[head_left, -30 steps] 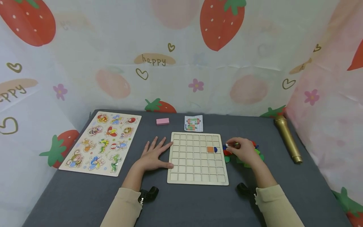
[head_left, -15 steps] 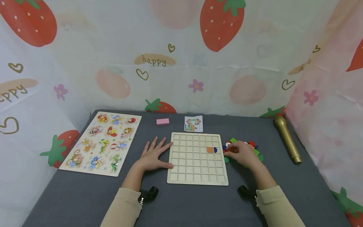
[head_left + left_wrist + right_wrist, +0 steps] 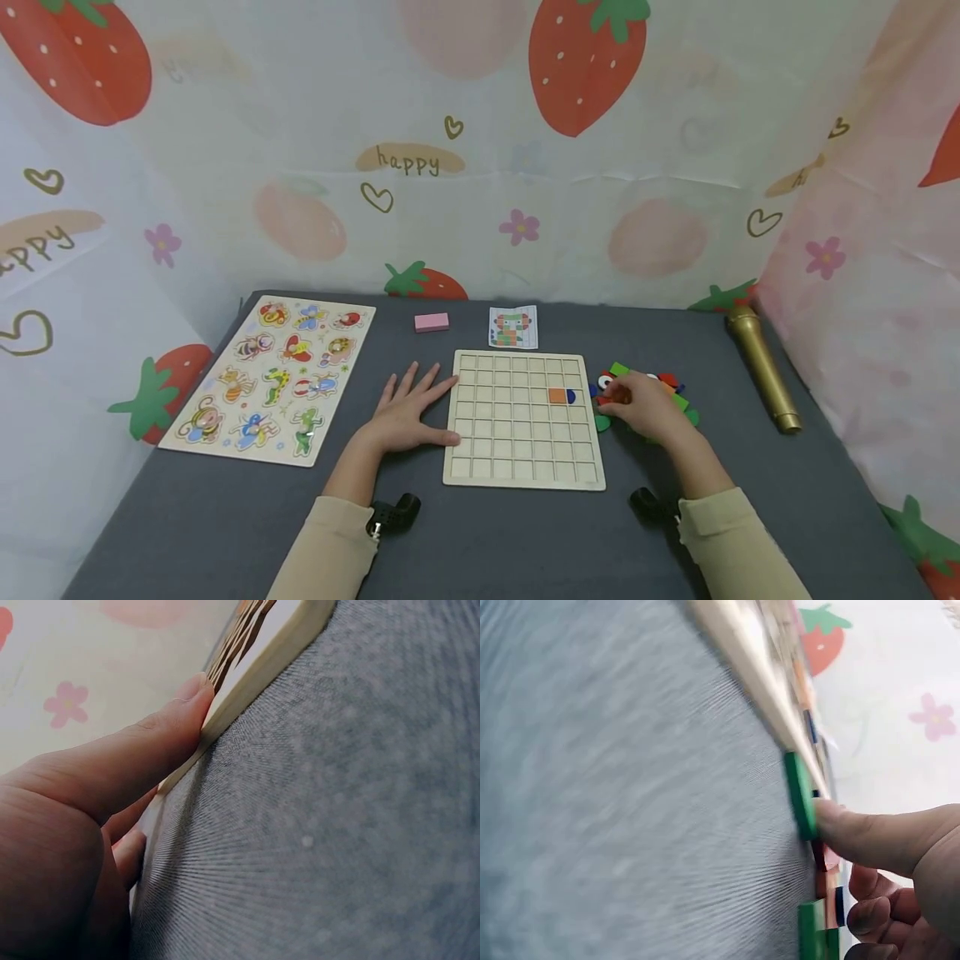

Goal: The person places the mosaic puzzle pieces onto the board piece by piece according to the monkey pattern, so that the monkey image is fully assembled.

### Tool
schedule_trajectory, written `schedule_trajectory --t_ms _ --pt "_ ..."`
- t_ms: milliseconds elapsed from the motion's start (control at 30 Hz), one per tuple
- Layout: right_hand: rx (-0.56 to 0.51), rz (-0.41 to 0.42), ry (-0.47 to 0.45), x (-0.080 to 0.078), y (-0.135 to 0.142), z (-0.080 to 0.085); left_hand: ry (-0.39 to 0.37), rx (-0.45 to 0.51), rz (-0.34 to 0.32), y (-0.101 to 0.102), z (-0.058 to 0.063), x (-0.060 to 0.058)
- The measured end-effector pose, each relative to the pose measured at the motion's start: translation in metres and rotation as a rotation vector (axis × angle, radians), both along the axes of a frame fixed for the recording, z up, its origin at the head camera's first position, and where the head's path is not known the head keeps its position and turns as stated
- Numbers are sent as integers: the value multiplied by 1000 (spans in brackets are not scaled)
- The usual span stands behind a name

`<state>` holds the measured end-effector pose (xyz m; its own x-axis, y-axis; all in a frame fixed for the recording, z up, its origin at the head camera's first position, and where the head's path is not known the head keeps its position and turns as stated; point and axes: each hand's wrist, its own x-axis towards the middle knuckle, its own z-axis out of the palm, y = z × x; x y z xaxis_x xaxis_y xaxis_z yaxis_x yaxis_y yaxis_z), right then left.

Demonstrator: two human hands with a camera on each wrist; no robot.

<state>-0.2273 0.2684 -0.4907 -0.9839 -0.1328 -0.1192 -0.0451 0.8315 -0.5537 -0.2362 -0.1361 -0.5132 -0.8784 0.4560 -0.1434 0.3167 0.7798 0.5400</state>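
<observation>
My left hand (image 3: 405, 417) lies with spread fingers at the left edge of a pale wooden grid board (image 3: 517, 458). Its thumb (image 3: 169, 735) touches the board's rim in the left wrist view. On the grid sit an orange square (image 3: 557, 396) and a dark blue half-round piece (image 3: 572, 397). Right of the board, my right hand (image 3: 651, 406) reaches into a pile of small coloured pieces, thumb and forefinger apart over red ones. In the right wrist view the thumb (image 3: 862, 832) is by a green piece (image 3: 801, 795); the other fingers bend loosely. The palm hides part of the pile.
A picture puzzle board with insects (image 3: 270, 375) lies at the left. Behind the grid board are a pink block (image 3: 431, 322) and a small printed pattern card (image 3: 513, 327). A gold tube (image 3: 763, 369) lies at the far right, near the cloth wall.
My right hand has shifted slightly within the pile, so a green piece and a white-and-red round piece now show beyond its fingers. The left hand and the grid board stay as they were.
</observation>
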Motion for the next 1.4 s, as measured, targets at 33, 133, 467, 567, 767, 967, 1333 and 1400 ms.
schedule_trajectory --t_ms 33,133,467,567,767,967,1333,1400 --pt "-16 -3 -5 0 0 1 0 0 1 0 0 0" --pt "-67 -22 -11 1 2 4 -3 0 2 0 1 0" --pt "-120 -32 48 0 0 13 -5 3 -1 1 1 0" --pt "-139 -22 53 -2 -4 17 -1 8 0 1 1 -1" --pt "-171 2 23 -9 -14 22 6 5 -6 1 -1 -2" --pt "-181 6 26 -19 -26 20 6 4 -6 0 -1 -1" --pt "-154 13 31 -35 -47 16 -2 18 0 0 1 0" --pt "-143 2 25 -38 -48 12 -3 13 0 0 0 0"
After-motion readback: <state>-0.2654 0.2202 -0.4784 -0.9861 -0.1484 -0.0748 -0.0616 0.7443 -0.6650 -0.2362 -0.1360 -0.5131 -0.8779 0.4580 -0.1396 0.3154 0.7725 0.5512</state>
